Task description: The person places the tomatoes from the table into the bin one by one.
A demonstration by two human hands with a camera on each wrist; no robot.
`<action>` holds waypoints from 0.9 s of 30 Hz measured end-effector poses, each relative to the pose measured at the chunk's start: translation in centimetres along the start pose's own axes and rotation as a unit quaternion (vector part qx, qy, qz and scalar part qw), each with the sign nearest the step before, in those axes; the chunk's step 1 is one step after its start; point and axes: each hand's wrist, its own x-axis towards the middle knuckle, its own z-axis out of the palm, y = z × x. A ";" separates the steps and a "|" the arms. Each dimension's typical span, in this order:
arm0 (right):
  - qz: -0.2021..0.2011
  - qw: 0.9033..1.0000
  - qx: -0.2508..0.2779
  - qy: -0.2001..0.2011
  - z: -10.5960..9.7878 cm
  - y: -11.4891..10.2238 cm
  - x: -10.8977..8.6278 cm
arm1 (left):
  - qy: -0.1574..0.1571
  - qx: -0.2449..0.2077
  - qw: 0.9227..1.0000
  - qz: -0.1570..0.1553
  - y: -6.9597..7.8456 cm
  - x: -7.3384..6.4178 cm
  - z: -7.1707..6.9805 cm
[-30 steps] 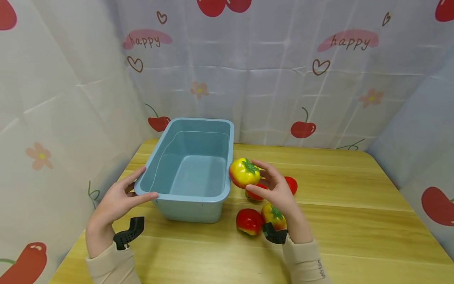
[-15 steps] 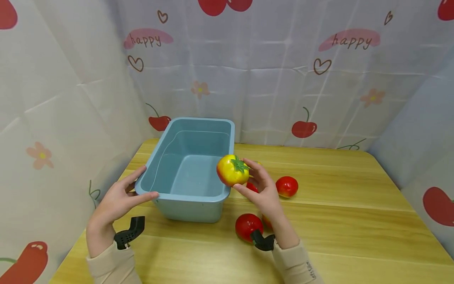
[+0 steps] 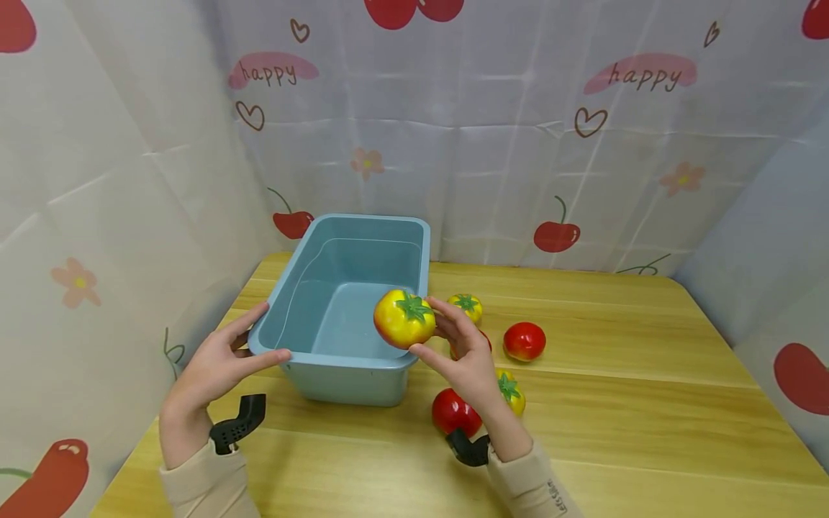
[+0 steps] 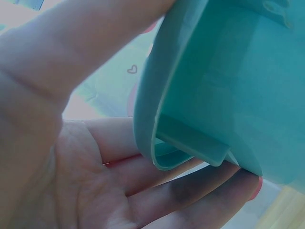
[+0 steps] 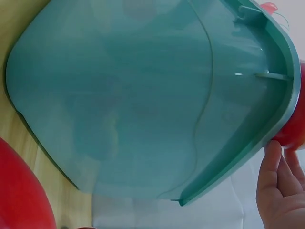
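My left hand (image 3: 212, 365) grips the near left corner of a light blue plastic bin (image 3: 363, 363), thumb along the front rim and fingers outside the left. In the left wrist view the fingers (image 4: 190, 191) lie beneath the bin's rim (image 4: 150, 105). A shiny yellow toy tomato (image 3: 396, 321) with a green leafy top and reddish underside is held in my right hand (image 3: 468, 362). It hangs over the bin's near right corner. In the right wrist view the bin's outer wall (image 5: 143, 95) hides much of the tomato, and only its red side (image 5: 293, 129) shows.
Right of the bin, several toy fruits lie on the wooden table (image 3: 622, 360): a yellow one (image 3: 465, 307), a red one (image 3: 524, 341), a nearer red one (image 3: 453, 410) and another yellow one (image 3: 512, 394). A printed curtain (image 3: 492, 173) surrounds the table.
My right hand has moved left with the toy tomato, from beside the bin's right rim to over its near right corner. The left hand stays on the bin.
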 end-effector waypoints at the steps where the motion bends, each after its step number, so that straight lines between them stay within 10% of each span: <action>1: 0.002 1.000 -0.001 0.000 0.1 0.0 0.0 | 0.000 -0.001 1.000 0.000 0.0 0.0 0.0; 27: -0.001 0.993 0.030 0.115 -6.9 -0.4 0.8 | 0.005 0.000 1.000 0.008 -0.2 0.2 0.2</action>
